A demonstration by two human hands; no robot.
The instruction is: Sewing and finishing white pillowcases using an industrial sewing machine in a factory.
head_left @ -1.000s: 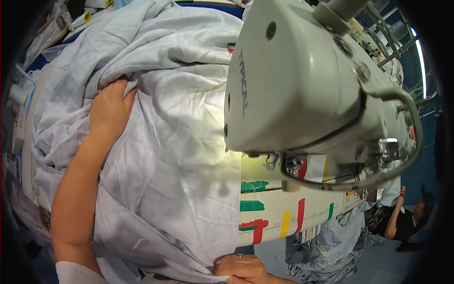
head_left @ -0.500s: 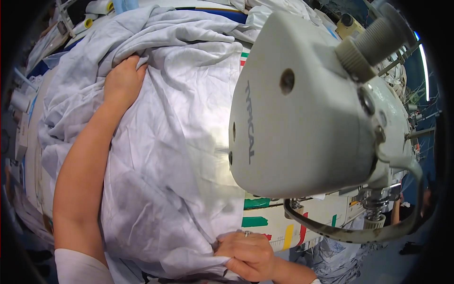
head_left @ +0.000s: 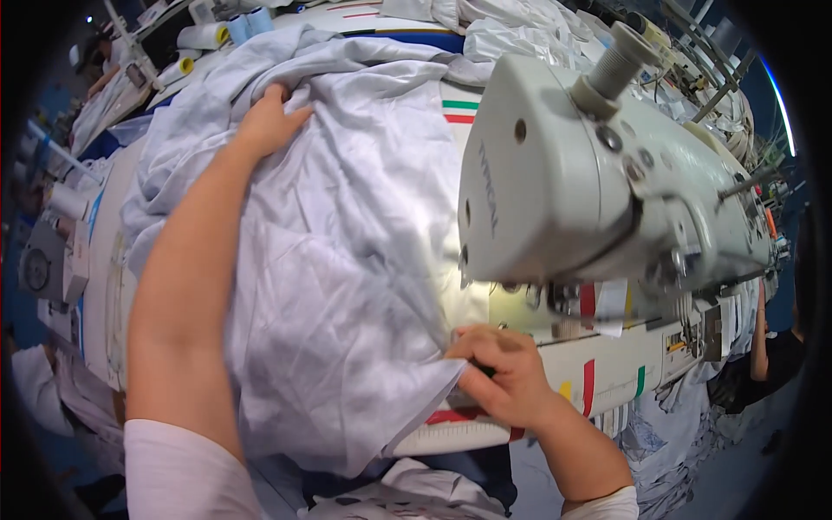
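Note:
A large, creased white cloth (head_left: pixel 312 286) covers the left and middle of the sewing table and hangs over its near edge. At its far side my left hand (head_left: pixel 273 126) grips a bunched fold, the thumb apart from the fingers and some fingertips hidden in the folds. My right hand (head_left: pixel 503 364) pinches the cloth's near right edge between thumb and fingers, lifting it a little off the table. Just beyond that hand stands the pale sewing machine head (head_left: pixel 546 182). Its needle area is blurred, and a light brightens the cloth beside it.
Green, red and yellow tape strips (head_left: pixel 589 388) mark the table edge at right. Thread cones (head_left: pixel 204 36) lie at the far left. More white fabric (head_left: pixel 667 442) is heaped low on the right. Other people (head_left: pixel 771 355) are partly visible at the right and far left rims.
My right hand has moved up and away from me, carrying the cloth's edge from the table's near side toward the machine. The view has shifted, so the machine appears smaller and farther right.

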